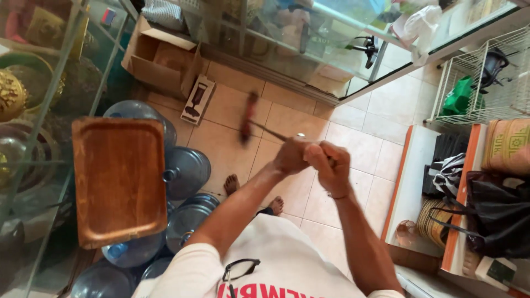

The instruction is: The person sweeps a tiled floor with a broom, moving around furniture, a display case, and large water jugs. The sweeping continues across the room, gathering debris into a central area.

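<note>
Black-rimmed glasses (240,269) hang at the collar of a pale shirt (265,265) with red lettering, right under the camera. From there both bare forearms reach out over the tiled floor (353,138). The left hand (291,155) and the right hand (329,164) meet in front of the chest, touching each other, and both are clenched around one long thin metal rod (270,132). The fingers of each hand are curled tight on it, so no gap shows between them. The rod runs up and to the left from the fists and ends in a dark reddish grip (247,117), blurred by motion, above the floor tiles. A shiny bit of metal shows just above the left fist; what it is cannot be told.

Two bare feet (232,184) stand on the tiles below the hands. To their left lie several large blue water jugs (186,171) on their sides, close together. A brown wooden tray (118,179) with a raised rim sits atop the glass cabinet (33,160) at the left edge. An open cardboard box (163,58) and a flat printed carton (197,99) rest on the floor at the far side, before another glass case (287,38). On the right are a white wire rack (486,77), a black bag (497,209) and a woven basket (433,221).
</note>
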